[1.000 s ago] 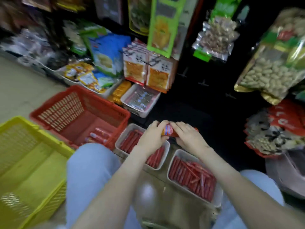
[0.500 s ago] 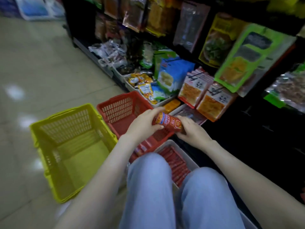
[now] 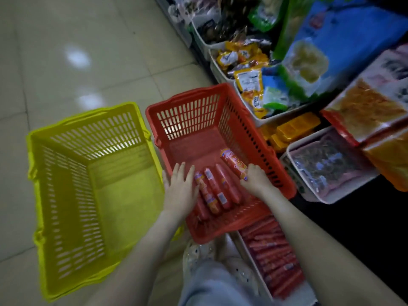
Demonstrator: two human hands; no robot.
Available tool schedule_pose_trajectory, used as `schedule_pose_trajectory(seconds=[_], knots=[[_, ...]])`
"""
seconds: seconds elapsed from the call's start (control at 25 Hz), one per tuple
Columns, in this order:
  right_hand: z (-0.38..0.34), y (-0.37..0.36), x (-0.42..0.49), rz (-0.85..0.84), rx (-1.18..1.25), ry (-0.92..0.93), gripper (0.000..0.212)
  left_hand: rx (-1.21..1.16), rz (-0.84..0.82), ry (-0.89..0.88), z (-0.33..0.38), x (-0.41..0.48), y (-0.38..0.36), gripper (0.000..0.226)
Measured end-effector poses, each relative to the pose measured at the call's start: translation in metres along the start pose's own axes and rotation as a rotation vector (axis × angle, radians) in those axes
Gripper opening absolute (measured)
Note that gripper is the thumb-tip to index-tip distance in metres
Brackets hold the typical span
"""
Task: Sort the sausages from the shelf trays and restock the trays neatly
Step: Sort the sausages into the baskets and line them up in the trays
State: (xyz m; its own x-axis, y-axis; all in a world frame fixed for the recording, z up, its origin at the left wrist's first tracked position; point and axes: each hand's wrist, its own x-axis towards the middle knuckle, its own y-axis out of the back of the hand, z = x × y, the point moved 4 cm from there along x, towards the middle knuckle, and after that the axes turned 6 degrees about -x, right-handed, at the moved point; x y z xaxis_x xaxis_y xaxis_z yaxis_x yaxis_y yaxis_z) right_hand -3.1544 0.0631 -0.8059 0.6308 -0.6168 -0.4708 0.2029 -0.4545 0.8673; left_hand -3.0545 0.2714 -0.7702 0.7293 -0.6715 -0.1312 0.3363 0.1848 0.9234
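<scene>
Glossy pale floor tiles point(image 3: 66, 62) ran along the foot of a low shop shelf crowded with snack bags, among them a large blue bag point(image 3: 344, 40). Two slotted plastic baskets stood side by side on the tiles: a yellow basket point(image 3: 66, 195) on the left, and a red basket point(image 3: 189, 115) on the right, hard against the shelf's edge.

Four fat wrapped sausages point(image 3: 214, 191) lay in a row on the red basket's floor, near its close end and touching one another. The left hand point(image 3: 180, 191) was flat and palm down just beside the leftmost of them, fingers straight and slightly spread. The right hand point(image 3: 256, 180) had its fingers curled round the near end of a fifth sausage point(image 3: 233, 162), which angled away to the right of the row. Whether its far end touched the basket floor could not be told.

Below the red basket, a white tray point(image 3: 246, 257) on the floor held a packed layer of thin red sausage sticks point(image 3: 271, 257). Beside it showed a white shoe point(image 3: 198, 250) and a knee in light blue jeans point(image 3: 209, 283).

On the shelf to the right stood a white bin point(image 3: 220, 74) of yellow and green packets, a stack of yellow packs point(image 3: 293, 127), and another white bin point(image 3: 287, 151) of clear-wrapped packets.
</scene>
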Motion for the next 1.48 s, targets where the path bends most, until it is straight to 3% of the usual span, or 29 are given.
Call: schedule_pose_trajectory(seconds=[0.24,0.36,0.44,0.52,0.64,0.72,0.8,0.88,1.0,1.12,1.24,1.32,1.48], knots=[[0.01,-0.104,0.079,-0.262,-0.207,-0.188,0.06,0.164,0.124,0.1,-0.01,0.016,-0.039,0.059],[0.015,-0.12,0.08,-0.426,-0.357,-0.162,0.069,0.172,0.124,0.104,-0.011,0.016,-0.038,0.06],[0.013,-0.105,0.073,-0.452,-0.392,-0.046,0.071,0.187,0.109,0.097,-0.01,0.015,-0.036,0.059],[0.002,-0.064,0.052,-0.332,-0.365,0.137,0.066,0.185,0.107,0.079,-0.005,0.012,-0.032,0.057],[0.001,0.003,-0.009,0.186,-0.085,0.363,0.05,0.079,0.141,0.106,0.014,0.009,-0.027,0.053],[0.032,0.021,-0.064,0.527,0.092,0.401,0.044,0.014,0.14,0.01,0.044,-0.003,-0.032,0.052],[0.073,0.007,-0.109,0.679,0.123,0.318,0.039,-0.046,0.098,-0.174,0.073,-0.028,-0.048,0.055],[0.108,-0.034,-0.134,0.608,0.081,0.236,0.039,-0.028,-0.023,-0.294,0.088,-0.054,-0.066,0.061],[0.139,-0.108,-0.142,0.265,-0.113,0.205,0.051,0.127,-0.207,-0.338,0.086,-0.065,-0.086,0.061],[0.154,-0.157,-0.125,0.039,-0.239,0.229,0.062,0.202,-0.239,-0.365,0.087,-0.06,-0.091,0.062],[0.16,-0.189,-0.105,-0.231,-0.335,0.194,0.06,0.194,-0.213,-0.379,0.088,-0.062,-0.091,0.063],[0.16,-0.199,-0.097,-0.267,-0.386,0.207,0.05,0.194,-0.181,-0.394,0.089,-0.063,-0.09,0.06],[0.151,-0.198,-0.094,-0.152,-0.48,0.365,0.039,0.22,-0.128,-0.408,0.091,-0.062,-0.089,0.054]])
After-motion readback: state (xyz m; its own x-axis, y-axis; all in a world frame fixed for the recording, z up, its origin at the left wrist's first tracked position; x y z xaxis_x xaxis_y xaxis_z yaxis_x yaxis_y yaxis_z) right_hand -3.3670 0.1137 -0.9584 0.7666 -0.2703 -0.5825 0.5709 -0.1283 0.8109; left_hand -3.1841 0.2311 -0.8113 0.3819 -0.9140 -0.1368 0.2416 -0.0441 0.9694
